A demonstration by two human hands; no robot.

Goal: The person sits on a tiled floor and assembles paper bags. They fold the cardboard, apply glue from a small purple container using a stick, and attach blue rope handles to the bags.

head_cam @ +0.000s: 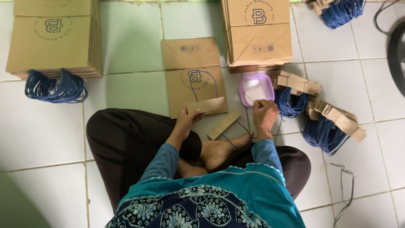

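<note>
I sit cross-legged on a white tiled floor. My left hand (187, 119) pinches a brown cardboard strip with a blue cord loop (205, 104) against the lower edge of a flat brown paper bag (192, 74) lying in front of me. My right hand (264, 113) holds a thin stick whose tip reaches into a small lilac dish (256, 89) of white paste. A second cardboard strip with a blue cord (223, 124) lies on the floor between my hands, near my bare foot.
Stacks of flat brown paper bags stand at the far left (52, 38) and far centre (258, 31). Piles of cardboard strips with blue cords (333, 122) lie to the right, another bundle (341, 10) at the top right. A loose grey cord (344, 185) lies at the lower right.
</note>
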